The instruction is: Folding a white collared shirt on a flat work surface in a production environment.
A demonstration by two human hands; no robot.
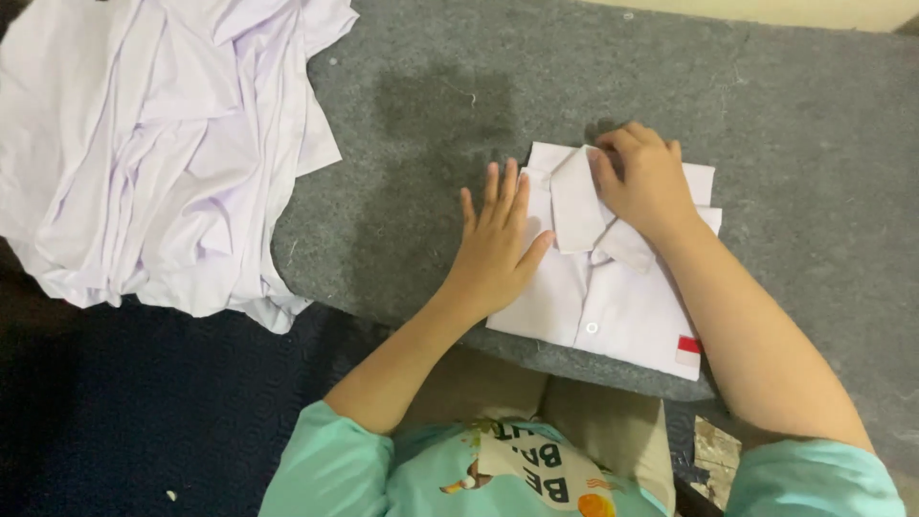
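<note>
1. A small rectangular red-and-white label [688, 350] sits at the near right corner of the folded white shirt [613, 297], apparently sewn on.
2. No packages, signs or screens show.

Lighting is moderate, soft and even, with no hard glare. The folded white collared shirt [613, 278] under both grips reads bright without blown highlights. A short, diffuse shadow lies beyond the right hand [646, 182], at the shirt's far edge. A darker patch marks the grey felt mat [814, 172] just past the left hand [493, 244]. The dark blue floor [144, 402] near the left forearm is dim, detail lost. Focus is slightly soft overall; the crumpled white cloth pile [153, 144] looks mildly washed out.
</note>
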